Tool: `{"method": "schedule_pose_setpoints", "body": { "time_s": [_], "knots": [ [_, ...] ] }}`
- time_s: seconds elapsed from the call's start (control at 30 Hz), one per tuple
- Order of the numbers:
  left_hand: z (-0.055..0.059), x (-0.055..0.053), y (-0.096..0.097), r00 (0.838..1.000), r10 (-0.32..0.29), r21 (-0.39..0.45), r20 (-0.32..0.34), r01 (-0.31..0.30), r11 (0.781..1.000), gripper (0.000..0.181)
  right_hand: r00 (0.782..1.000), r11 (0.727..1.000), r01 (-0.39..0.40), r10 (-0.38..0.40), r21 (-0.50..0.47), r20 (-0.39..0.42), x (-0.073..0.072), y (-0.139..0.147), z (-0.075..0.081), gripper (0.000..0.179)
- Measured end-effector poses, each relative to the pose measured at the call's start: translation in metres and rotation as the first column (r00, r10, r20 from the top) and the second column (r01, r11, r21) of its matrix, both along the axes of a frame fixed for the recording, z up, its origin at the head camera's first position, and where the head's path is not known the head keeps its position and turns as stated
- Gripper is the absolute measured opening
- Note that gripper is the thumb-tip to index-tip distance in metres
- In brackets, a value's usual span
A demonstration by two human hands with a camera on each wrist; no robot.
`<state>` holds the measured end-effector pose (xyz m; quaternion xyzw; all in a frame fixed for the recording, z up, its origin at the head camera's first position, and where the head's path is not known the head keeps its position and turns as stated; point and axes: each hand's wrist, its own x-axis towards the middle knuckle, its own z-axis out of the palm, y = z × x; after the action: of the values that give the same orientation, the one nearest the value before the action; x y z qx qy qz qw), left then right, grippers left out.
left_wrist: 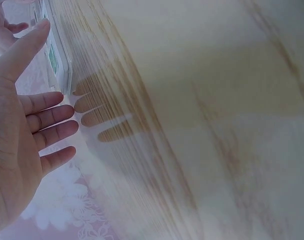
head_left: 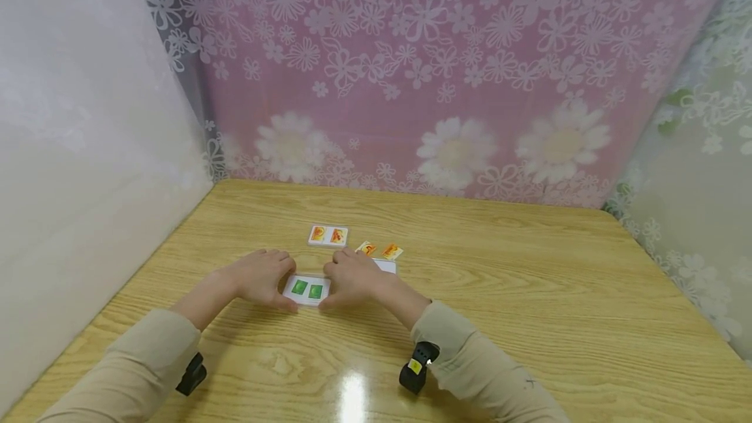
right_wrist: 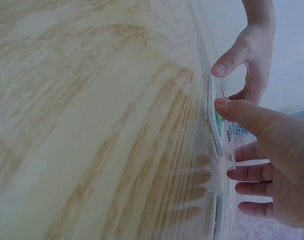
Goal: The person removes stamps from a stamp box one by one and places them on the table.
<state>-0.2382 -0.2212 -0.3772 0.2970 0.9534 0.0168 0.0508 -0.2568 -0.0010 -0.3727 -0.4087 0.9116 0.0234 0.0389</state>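
A flat white case [head_left: 307, 301] with two green cards [head_left: 315, 291] lies on the table between the two hands. A clear plastic cover [right_wrist: 230, 142] sits at a slight tilt just over the case. My left hand [head_left: 261, 277] holds the cover's left end, thumb at the near edge and fingers toward the far edge. At the other end my right hand [head_left: 354, 277] holds it between thumb and index finger, the other fingers extended. Whether the cover touches the case all along cannot be told.
Behind the hands lies another clear case [head_left: 328, 235] with two orange cards. Two loose orange cards [head_left: 392, 251] lie right of it, near a white case [head_left: 386, 266] partly hidden by the right hand. Curtains surround the wooden table [head_left: 529, 292].
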Motion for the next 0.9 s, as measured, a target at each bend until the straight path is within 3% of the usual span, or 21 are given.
{"method": "schedule_pose_setpoints", "body": {
  "time_s": [0.43, 0.9],
  "knots": [
    [-0.001, -0.002, 0.002, 0.999, -0.033, -0.003, -0.021, 0.033, 0.999, 0.068, 1.0, 1.0, 0.016, -0.016, -0.003, -0.009, -0.002, 0.015, 0.005, 0.073],
    [0.002, 0.0, 0.003, 0.999, -0.048, -0.03, -0.022, 0.047, 0.998, 0.062, 0.999, 0.998, 0.051, -0.051, -0.046, 0.004, -0.003, 0.032, 0.013, 0.071]
  ]
}}
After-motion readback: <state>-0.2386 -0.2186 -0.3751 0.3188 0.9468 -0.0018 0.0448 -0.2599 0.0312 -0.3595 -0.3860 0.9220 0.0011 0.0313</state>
